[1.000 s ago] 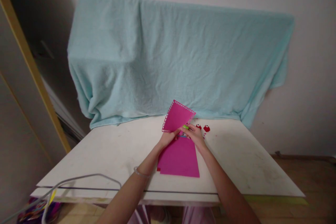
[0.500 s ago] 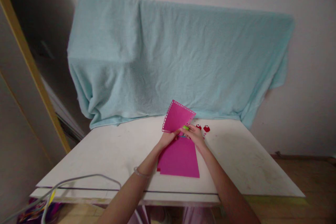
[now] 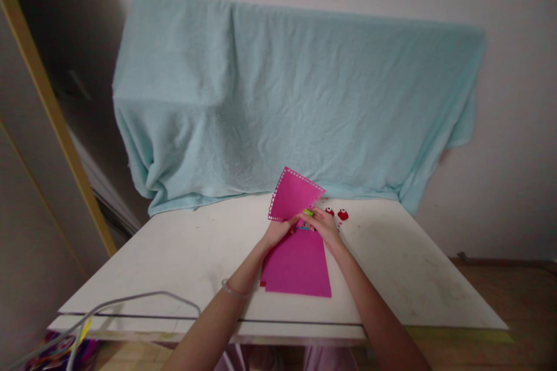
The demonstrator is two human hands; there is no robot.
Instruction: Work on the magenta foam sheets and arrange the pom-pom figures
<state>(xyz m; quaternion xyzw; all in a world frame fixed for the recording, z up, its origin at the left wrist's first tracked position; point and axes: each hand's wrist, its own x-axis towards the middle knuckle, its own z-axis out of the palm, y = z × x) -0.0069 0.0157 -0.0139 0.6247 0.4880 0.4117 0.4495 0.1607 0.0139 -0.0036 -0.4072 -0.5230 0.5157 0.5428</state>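
1. Magenta paper makes up the flat sheet [image 3: 298, 269], the landmark here, lying on the white table [image 3: 391, 261]; a red edge [image 3: 263, 284] peeks out at its near left corner.
2. Beyond the flat sheet's far end, the punched sheet [image 3: 293, 194], also magenta, is held at a slant, small holes lining its left and far edges.
3. The left hand [image 3: 278, 232], at the flat sheet's far left corner, has its fingers closed on the near part of the punched sheet.
4. At the far right corner of the flat sheet, the right hand [image 3: 325, 226] grips a small green item [image 3: 308, 212] at the punched sheet's near right edge; its exact shape is hidden by the fingers.
5. Past the flat sheet's far right corner lie two red pieces [image 3: 343, 215] with white spots, and tiny pink bits.
6. Light blue cloth [image 3: 304, 98] hangs behind the flat sheet, well apart from it.
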